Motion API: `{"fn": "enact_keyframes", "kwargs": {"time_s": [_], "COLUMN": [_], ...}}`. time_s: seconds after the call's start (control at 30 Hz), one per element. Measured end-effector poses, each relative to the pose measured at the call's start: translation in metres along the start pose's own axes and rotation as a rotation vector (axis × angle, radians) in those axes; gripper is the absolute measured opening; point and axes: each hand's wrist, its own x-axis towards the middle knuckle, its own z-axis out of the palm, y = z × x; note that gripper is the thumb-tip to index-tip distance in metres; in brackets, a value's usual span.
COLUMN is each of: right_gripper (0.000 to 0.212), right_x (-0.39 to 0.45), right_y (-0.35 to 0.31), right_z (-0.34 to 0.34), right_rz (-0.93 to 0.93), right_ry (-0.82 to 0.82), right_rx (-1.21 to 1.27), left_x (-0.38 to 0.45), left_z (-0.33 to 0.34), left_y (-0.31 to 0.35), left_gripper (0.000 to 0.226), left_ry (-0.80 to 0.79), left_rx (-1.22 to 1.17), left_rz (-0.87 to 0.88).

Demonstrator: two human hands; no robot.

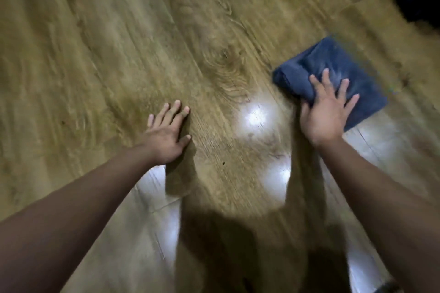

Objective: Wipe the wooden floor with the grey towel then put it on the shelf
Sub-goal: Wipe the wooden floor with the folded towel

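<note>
Two hands work the wooden floor (119,54): our right hand (326,112) presses the folded grey towel (333,64) flat, grip released, fingers spread; our left hand (166,133) rests open on bare boards, well apart.
</note>
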Motion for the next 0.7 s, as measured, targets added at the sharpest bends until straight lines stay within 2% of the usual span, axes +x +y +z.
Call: {"fn": "enact_keyframes", "kwargs": {"time_s": [0.03,0.1,0.17,0.2,0.27,0.37,0.4,0.47,0.57,0.63,0.7], "right_gripper": [0.063,0.069,0.075,0.074,0.064,0.058,0.058,0.059,0.062,0.070,0.070], "right_x": [-0.020,-0.070,-0.133,-0.171,-0.247,-0.313,-0.313,-0.292,-0.224,-0.167,-0.109], "right_y": [-0.024,-0.076,-0.126,-0.149,-0.184,-0.203,-0.202,-0.189,-0.156,-0.133,-0.110], "right_z": [0.005,0.015,0.029,0.036,0.049,0.061,0.060,0.056,0.045,0.033,0.021], "right_rz": [0.025,-0.016,-0.139,-0.247,-0.527,-0.984,-1.081,-1.179,-1.134,-0.944,-0.663], "right_ry": [0.003,-0.048,-0.118,-0.173,-0.325,-0.533,-0.593,-0.577,-0.435,-0.360,-0.271], "right_rx": [-0.002,-0.008,-0.037,-0.051,-0.073,-0.172,-0.196,-0.230,-0.214,-0.157,-0.067], "left_x": [0.001,0.004,0.007,0.003,-0.009,-0.029,-0.034,-0.047,-0.072,-0.093,-0.113], "left_z": [-0.003,-0.016,-0.031,-0.033,-0.031,-0.020,-0.019,-0.017,-0.014,-0.010,-0.003], "left_y": [-0.004,-0.009,-0.008,-0.009,-0.007,-0.013,-0.020,-0.038,-0.070,-0.092,-0.113], "left_gripper": [0.063,0.046,0.036,0.035,0.035,0.038,0.037,0.035,0.034,0.033,0.033], "left_ry": [0.005,0.028,0.096,0.128,0.111,-0.031,-0.049,-0.011,0.128,0.126,0.093], "left_rx": [-0.044,-0.282,-0.572,-0.630,-0.574,-0.353,-0.339,-0.455,-0.514,-0.468,-0.454], "left_rz": [0.024,0.020,-0.063,-0.088,-0.084,-0.006,0.004,-0.052,-0.181,-0.216,-0.259]}}
